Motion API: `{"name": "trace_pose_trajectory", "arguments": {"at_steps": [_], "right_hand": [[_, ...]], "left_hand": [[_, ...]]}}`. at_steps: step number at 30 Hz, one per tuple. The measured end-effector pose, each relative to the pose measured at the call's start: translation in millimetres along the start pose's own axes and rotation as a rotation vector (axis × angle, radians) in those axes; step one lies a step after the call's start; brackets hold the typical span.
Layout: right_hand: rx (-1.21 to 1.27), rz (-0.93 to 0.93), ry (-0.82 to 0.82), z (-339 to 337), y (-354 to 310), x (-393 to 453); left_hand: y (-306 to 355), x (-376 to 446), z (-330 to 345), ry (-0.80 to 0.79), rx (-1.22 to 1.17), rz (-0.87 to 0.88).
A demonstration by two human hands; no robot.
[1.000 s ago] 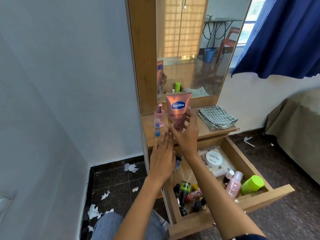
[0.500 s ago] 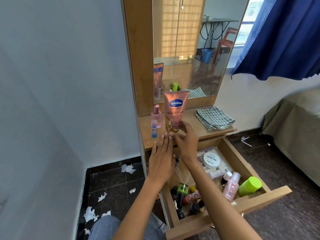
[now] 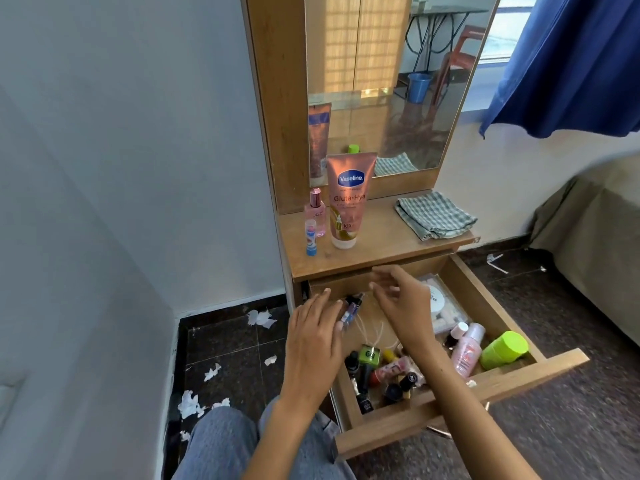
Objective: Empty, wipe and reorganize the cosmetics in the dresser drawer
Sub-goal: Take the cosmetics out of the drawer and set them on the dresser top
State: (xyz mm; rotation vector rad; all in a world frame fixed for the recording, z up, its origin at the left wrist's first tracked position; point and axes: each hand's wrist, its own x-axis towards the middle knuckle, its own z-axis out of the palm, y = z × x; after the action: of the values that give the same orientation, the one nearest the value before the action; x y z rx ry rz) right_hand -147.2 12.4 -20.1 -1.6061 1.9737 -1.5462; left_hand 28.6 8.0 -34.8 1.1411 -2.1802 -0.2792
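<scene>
**Drawer still full, both hands hovering over it**

Head view shows you seated before the dresser, its open drawer (image 3: pixel 460 382) pulled out and crowded with cosmetics. On the dresser surface (image 3: pixel 381 244) the pink lotion tube (image 3: pixel 349 202) stands cap down, with a folded checked cloth (image 3: pixel 434 216) well apart to its right, and a pink spray bottle (image 3: pixel 316 213) and a small blue-capped stick (image 3: pixel 310 237) just beside its left.

Most of the emptying looks undone. In the drawer lie a green jar (image 3: pixel 504 351), a pink bottle (image 3: pixel 467 351), a clear packet with a white round lid (image 3: pixel 438 299), and a heap of small bottles (image 3: pixel 381 372).

Risk: the tall tube balances on a narrow cap, so a brush from your forearm could topple it into the two little things next to it. Reaching blind into the heap could scatter small bottles.

Your left hand (image 3: pixel 313 341) hangs over the drawer's left edge, fingers straight and together, holding nothing. Your right hand (image 3: pixel 403 303) sits above the drawer's rear, blurred, fingers loosely curled and empty.
</scene>
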Motion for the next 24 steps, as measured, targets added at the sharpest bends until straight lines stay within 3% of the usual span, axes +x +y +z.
{"name": "trace_pose_trajectory", "arguments": {"at_steps": [3, 7, 16, 24], "right_hand": [[-0.054, -0.01, -0.101, -7, 10, -21], [-0.089, -0.025, -0.205, -7, 13, -35], [-0.149, 0.071, -0.206, 0, 19, -33], [-0.186, 0.118, -0.211, 2, 21, -29]], "left_hand": [[3, -11, -3, -0.001, -0.062, -0.016], [8, -12, -9, -0.191, -0.087, 0.067], [16, 0, 11, -0.447, 0.263, 0.125], [31, 12, 11, -0.487, 0.328, 0.168]]}}
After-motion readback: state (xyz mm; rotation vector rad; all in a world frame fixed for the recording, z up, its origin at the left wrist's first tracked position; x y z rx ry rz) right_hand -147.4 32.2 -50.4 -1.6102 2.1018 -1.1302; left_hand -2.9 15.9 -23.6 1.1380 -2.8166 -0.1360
